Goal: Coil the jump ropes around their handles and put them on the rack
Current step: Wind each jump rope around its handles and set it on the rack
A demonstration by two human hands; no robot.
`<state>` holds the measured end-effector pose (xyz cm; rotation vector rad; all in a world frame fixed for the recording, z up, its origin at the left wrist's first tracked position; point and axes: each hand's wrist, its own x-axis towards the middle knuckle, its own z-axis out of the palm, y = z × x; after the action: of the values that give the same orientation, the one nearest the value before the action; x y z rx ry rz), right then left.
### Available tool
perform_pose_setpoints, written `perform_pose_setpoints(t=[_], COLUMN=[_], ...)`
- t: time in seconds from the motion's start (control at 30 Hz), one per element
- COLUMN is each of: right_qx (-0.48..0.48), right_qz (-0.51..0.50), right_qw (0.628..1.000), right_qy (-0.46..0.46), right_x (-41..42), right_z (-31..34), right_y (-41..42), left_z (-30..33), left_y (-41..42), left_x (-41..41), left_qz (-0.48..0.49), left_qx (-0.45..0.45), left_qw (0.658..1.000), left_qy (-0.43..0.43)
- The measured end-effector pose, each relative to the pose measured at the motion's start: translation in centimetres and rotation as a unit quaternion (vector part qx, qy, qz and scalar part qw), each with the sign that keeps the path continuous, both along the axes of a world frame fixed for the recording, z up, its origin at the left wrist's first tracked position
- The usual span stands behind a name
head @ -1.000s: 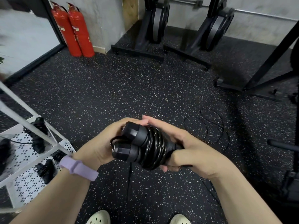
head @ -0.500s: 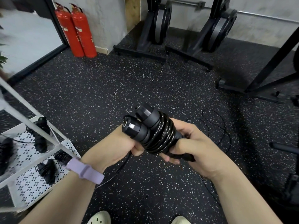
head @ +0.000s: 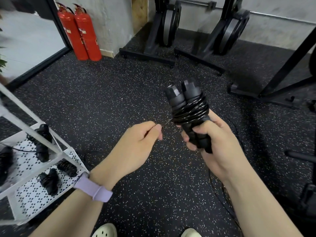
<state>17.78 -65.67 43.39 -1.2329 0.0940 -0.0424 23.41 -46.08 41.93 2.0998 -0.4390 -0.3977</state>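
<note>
Speckled black rubber floor point(head: 119, 100) filled most of the view, w/ gym machines along the far wall and two red extinguishers point(head: 80, 31) in the corner. White perforated rack point(head: 34, 199) stood at the person's left; its shelves already carried several coiled black jump ropes point(head: 48, 182), so part of the job looked done.

Another loose rope point(head: 220, 199) lay on the floor below the right forearm, thin black line trailing twd the bottom edge. That one prob. remained to be coiled, tho its handles weren't visible.

Right hand point(head: 210, 141) was wrapped round the lower ends of the two handles point(head: 184, 96), held together side by side and pointing up and away. Cord coil point(head: 191, 112) sat around the handles' middle, many turns, just above the fingers. Left hand point(head: 138, 139), lilac watch band point(head: 94, 189) on the wrist, pinched the short free end of cord point(head: 167, 122) btwn thumb and forefinger, drawn out taut to the left of the bundle.

Judgement: winding on this rope was nearly finished; the tail still needed tucking or securing, then the bundle had to go onto the rack, which was well apart from the hands.
</note>
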Motion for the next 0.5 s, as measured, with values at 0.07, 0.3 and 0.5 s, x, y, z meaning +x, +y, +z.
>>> perform_pose_setpoints(t=[0.07,0.3,0.5], right_qx=[-0.024,-0.076,-0.232], right_qz=[-0.033,-0.097,-0.082], right_qw=[0.999,0.991,0.957], right_qy=[0.019,0.059,0.153], right_x=[-0.02,-0.18,0.01], right_z=[0.01,0.04,-0.59], right_y=[-0.18,-0.19,0.17], left_z=[-0.30,-0.08,0.19], left_y=[0.22,0.41,-0.02], left_x=[-0.15,-0.27,-0.48], left_qz=[-0.001,0.030,0.017], left_qx=[0.058,0.116,0.183], left_qw=[0.997,0.983,0.921], left_qy=[-0.044,-0.138,-0.343])
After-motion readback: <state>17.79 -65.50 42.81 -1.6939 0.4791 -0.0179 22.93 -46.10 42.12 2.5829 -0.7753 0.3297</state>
